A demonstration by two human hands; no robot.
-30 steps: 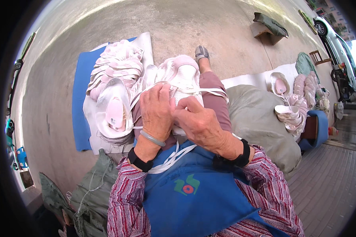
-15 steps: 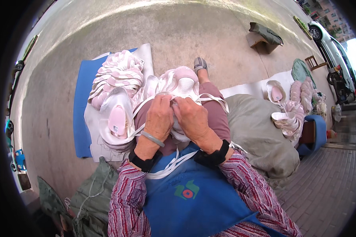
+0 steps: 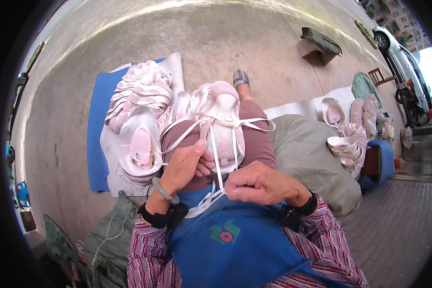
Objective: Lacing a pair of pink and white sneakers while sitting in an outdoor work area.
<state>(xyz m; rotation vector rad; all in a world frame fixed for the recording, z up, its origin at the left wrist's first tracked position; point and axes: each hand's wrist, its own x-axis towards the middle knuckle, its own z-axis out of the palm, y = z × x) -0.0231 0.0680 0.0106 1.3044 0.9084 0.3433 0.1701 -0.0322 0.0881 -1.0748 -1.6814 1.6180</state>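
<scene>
Shoe upper (image 3: 231, 137): pink and white, sitting on the person's lap, resting over mauve trousers (image 3: 259, 156)
Right hand (image 3: 261, 185): pinching a white lace (image 3: 217, 161) that's running down from the shoe, just above the blue apron (image 3: 254, 245)
Left hand (image 3: 185, 165): hanging out just beside the shoe, fingers half curling, honestly can't tell if it's gripping anything
Pile (image 3: 141, 96): more uppers lying off to the left
</scene>
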